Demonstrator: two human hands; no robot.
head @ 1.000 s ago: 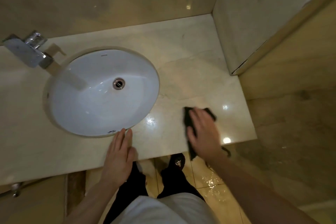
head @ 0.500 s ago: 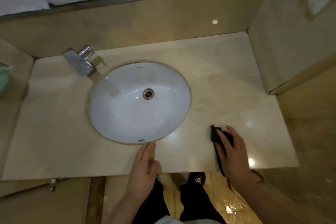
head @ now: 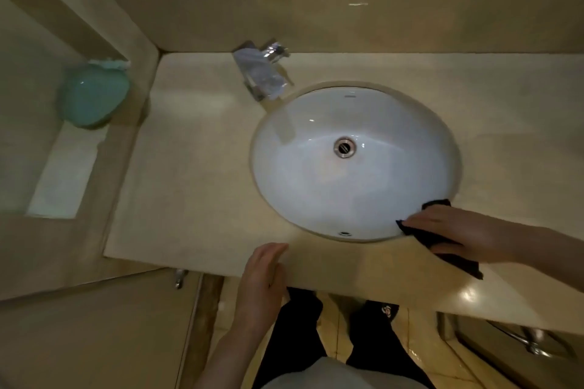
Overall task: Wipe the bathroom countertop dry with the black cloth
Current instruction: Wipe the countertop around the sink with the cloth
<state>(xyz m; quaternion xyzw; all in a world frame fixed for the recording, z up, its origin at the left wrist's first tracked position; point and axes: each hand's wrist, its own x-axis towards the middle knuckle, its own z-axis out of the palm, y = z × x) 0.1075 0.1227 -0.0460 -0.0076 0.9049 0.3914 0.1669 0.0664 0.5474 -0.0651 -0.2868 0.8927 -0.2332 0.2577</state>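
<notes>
Right hand: we saw the right hand (head: 471, 235) come in from the right and lie flat on the black cloth (head: 442, 245), fingers straight and pointing left, pressing the cloth down.
Black cloth: it lay on the table (head: 196, 186) at the front right rim of the sink (head: 354, 164); one corner stuck out beyond the fingers at the rim, and a longer end trailed from under the palm toward the table's front edge.
Left hand: the left hand (head: 264, 275) rested at the table's front edge, just in front of the sink, fingers straight and relaxed, holding nothing.
Spacing: the two hands were well apart, with the front curve of the sink between them.
Sink: a white oval basin set into the beige table, with a metal drain (head: 344, 146) at its middle and a small overflow hole near the front.
Faucet: a chrome faucet (head: 260, 73) stood at the back left of the sink, its spout angled over the basin.
Left side: a pale green rounded object (head: 94, 95) sat beyond the table's left end, lower than the table; we could not tell what it was.
Below: we saw dark trousers (head: 300, 335) and a glossy tiled floor (head: 420, 354) under the table's edge.
</notes>
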